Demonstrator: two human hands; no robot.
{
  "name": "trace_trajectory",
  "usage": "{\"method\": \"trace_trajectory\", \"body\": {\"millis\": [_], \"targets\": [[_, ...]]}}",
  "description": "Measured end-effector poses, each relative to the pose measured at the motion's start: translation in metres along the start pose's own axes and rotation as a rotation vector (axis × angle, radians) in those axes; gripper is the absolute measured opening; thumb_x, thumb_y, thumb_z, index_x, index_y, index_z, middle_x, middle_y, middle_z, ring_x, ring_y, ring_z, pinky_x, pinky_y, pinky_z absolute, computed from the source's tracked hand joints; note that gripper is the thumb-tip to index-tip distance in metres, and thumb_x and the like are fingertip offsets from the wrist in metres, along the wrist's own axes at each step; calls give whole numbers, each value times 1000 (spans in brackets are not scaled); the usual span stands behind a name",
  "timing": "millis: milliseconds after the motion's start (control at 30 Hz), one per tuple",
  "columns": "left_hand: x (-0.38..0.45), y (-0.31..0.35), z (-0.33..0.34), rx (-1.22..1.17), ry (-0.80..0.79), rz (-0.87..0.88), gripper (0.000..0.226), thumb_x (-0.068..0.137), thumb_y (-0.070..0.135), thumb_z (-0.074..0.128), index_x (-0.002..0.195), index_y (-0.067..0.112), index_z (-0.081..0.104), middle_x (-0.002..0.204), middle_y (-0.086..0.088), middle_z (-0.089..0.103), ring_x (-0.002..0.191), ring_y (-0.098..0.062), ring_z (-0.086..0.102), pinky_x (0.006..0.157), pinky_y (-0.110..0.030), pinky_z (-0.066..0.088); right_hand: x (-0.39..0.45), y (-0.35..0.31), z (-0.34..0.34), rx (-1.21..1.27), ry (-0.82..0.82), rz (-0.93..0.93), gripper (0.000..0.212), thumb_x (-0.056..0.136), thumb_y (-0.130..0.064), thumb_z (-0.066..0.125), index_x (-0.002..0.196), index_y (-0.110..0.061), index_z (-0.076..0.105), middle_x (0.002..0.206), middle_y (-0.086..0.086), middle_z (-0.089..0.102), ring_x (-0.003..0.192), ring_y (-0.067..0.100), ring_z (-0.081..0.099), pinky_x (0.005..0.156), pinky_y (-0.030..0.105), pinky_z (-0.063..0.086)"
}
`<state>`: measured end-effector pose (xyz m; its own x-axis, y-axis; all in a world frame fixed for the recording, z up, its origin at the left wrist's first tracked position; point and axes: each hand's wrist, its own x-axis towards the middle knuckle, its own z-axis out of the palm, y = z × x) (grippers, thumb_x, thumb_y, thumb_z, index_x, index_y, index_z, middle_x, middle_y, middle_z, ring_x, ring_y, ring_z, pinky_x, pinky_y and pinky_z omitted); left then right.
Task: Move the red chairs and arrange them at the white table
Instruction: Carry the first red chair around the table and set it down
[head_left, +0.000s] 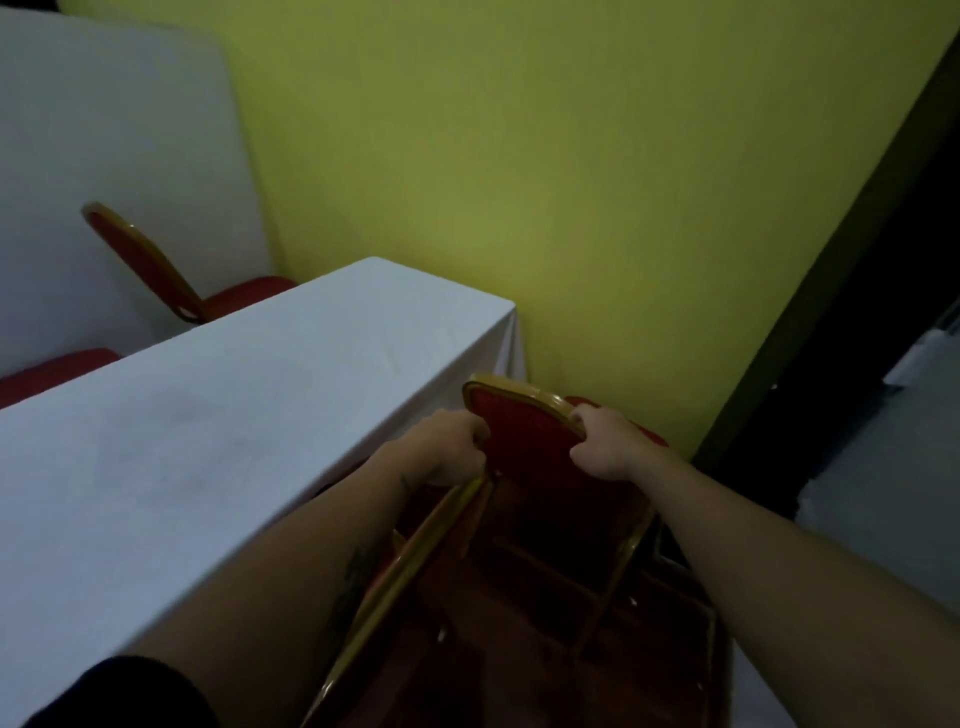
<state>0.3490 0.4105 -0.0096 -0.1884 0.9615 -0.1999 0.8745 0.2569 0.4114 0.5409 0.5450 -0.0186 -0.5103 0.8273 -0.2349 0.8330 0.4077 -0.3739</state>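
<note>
My left hand (449, 449) and right hand (605, 444), fingers closed on gold-framed back of red chair (524, 431), just beside white table (218, 441) corner. Rigid metal frame, probably moderately heavy; backrest sides seem best hold.

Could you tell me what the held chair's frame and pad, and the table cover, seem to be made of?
Chair frame: probably gold-painted metal, thin with a slight sheen. Pad: red textured fabric, matte. Table cover: white cloth, draping in folds at the corner.
</note>
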Motion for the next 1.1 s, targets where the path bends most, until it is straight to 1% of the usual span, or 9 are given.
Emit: {"method": "trace_trajectory", "body": {"millis": [67,167,300,467,600,700,767,967,1100], "targets": [[19,7,0,24,14,54,45,79,31,52,122,27,67,115,-5,70,103,-29,65,89,-43,55,2,11,-3,-1,-7,75,59,75,-25,59,133,-19,53,127,12,54,115,33,54,97,44,49],[50,16,1,24,79,131,52,80,32,58,131,25,61,127,-5,66,115,-29,61,94,-45,53,12,25,-1,-16,-44,149,67,81,-27,60,145,-20,42,136,13,44,127,36,44,104,52,44],[95,23,4,81,68,156,67,80,35,61,144,24,46,142,-8,53,128,-32,49,102,-47,46,40,46,9,-8,-105,168,72,86,-26,60,151,-20,31,140,14,41,130,37,40,105,54,41],[148,26,14,255,27,135,81,78,29,63,153,26,33,154,-9,37,136,-35,39,109,-49,36,81,68,17,-3,-205,85,52,85,-27,67,133,-21,49,121,9,56,108,29,58,94,47,52],[186,33,23,266,-89,77,69,76,19,63,142,24,48,135,-6,55,121,-32,54,97,-44,48,110,85,19,37,-291,-5,38,76,-19,65,111,-31,58,98,2,62,85,22,63,77,40,57],[212,40,29,420,-82,13,27,74,22,60,100,25,67,93,-2,67,90,-26,65,79,-42,56,126,97,22,106,-382,-52,41,71,-18,62,110,-32,59,92,4,65,76,23,66,63,36,52],[223,43,28,470,-125,-29,18,70,27,56,85,27,66,80,2,65,78,-22,64,73,-39,55,135,103,26,133,-396,-77,41,71,-17,62,110,-31,57,90,4,66,73,24,65,61,36,51],[226,36,30,449,-115,-36,25,61,27,52,80,29,69,69,7,64,68,-15,61,74,-38,54,141,104,25,98,-455,-173,37,73,-19,61,104,-32,47,95,2,60,85,28,59,72,37,46],[219,41,35,459,-93,-42,20,69,23,58,84,28,70,74,5,65,72,-16,62,73,-37,56,131,103,21,108,-465,-162,38,77,-13,59,110,-29,50,97,3,59,88,27,59,75,38,46]]}}
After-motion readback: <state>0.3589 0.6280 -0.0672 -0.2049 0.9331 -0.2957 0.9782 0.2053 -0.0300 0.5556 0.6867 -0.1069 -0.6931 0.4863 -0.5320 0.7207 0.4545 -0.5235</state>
